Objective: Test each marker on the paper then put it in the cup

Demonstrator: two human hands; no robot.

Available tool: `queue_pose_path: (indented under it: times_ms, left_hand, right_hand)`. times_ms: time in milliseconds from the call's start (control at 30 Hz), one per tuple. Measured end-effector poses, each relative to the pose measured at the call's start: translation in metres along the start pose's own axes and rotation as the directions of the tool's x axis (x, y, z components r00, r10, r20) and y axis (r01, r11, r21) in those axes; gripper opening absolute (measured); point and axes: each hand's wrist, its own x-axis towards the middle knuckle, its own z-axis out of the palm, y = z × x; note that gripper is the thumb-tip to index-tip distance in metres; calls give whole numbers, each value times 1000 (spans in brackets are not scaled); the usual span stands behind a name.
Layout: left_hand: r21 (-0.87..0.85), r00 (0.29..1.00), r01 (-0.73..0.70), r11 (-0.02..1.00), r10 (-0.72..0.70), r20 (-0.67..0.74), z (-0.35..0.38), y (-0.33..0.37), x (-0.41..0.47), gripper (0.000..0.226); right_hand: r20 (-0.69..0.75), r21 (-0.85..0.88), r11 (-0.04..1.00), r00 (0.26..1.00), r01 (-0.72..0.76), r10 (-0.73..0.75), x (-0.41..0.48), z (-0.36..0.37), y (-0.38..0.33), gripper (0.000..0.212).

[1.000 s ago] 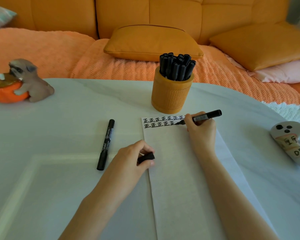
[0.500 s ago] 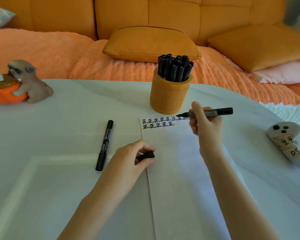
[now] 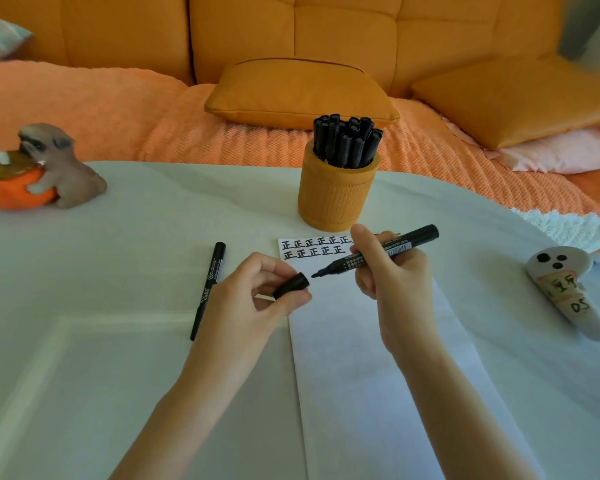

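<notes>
Right hand (image 3: 392, 275) grips uncapped marker (image 3: 378, 252); left hand (image 3: 253, 299) pinches cap (image 3: 291, 285).

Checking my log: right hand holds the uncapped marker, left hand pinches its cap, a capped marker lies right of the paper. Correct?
One slip: the head view shows the capped marker lying left of the paper. As said, the right hand holds the uncapped marker and the left hand pinches its cap.

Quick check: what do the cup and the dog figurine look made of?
Cup: matte orange, finely ribbed wall with stitch-like seams, so probably wrapped leatherette or moulded plastic. Dog figurine: smooth, painted, hard-looking, likely resin or ceramic.
</notes>
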Motion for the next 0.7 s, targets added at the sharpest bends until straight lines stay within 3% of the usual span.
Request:
queue_pose_path:
  times_ms: [200, 533, 700]
  left_hand:
    - [-21, 1000, -9, 1000, 9, 26, 3, 4, -1, 20]
    - [-89, 1000, -27, 996, 27, -4, 6, 6, -9, 12]
    - [-115, 1000, -19, 993, 18, -13, 7, 6, -13, 11]
  right_hand:
    - [58, -24, 1000, 998, 0, 2, -4, 8, 3, 37]
    - [55, 21, 1000, 998, -16, 15, -13, 21, 7, 27]
    - [76, 1, 1000, 997, -5, 4, -15, 22, 10, 35]
